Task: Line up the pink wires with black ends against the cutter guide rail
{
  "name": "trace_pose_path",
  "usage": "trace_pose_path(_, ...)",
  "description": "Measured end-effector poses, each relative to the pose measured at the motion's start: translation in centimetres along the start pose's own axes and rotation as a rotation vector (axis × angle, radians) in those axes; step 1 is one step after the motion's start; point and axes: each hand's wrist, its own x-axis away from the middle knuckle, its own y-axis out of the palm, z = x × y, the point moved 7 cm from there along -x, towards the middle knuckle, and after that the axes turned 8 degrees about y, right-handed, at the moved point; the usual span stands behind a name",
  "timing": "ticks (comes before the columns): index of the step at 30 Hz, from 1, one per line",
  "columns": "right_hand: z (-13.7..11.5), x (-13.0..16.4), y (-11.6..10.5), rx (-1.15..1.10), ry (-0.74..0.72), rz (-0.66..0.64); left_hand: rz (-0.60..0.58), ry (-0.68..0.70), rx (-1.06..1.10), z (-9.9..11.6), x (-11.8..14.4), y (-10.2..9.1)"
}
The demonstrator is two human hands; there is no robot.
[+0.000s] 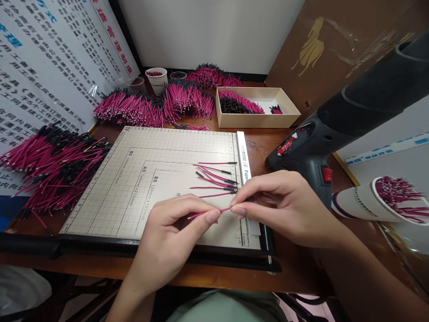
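Between both hands runs one short magenta wire (225, 209), held above the paper cutter board (174, 145). My left hand (177, 228) pinches it near the middle, with the bare-looking tip sticking out to the left. The thumb and forefinger of my right hand (281, 205) close on its right end, so whatever is at that end is hidden. Just beyond my fingers, several loose magenta wires (214, 180) with black sleeves at their right ends lie on the board.
Piles of black-ended magenta wires (130, 109) line the back, more wires (63, 165) lie left. A cream box (258, 120) holds wires. A black heat gun (321, 134) with a red switch stands right, near a paper cup of wires (362, 201). Another paper cup (157, 82) stands behind.
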Motion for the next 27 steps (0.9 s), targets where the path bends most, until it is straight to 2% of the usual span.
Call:
trace_pose_path(4,0.14,-0.10,-0.01,-0.019,0.025,-0.002,0.009,-0.019,-0.003,-0.19,0.33,-0.22)
trace_pose_path(9,0.23,-0.11,-0.38,-0.069,0.041,0.050,0.105,-0.049,0.047,-0.47,0.68,-0.65)
trace_pose_path(17,0.24,-0.27,-0.29,-0.122,0.055,0.067,0.026,-0.007,0.062,-0.45,0.50,-0.92)
trace_pose_path(23,0.45,-0.33,-0.74,-0.212,0.099,0.101,0.078,-0.029,0.172,-1.01,0.87,-0.87)
trace_pose_path(27,0.49,-0.27,-0.96,-0.199,0.107,0.120,0.065,-0.046,0.133,-0.84,0.84,-0.63)
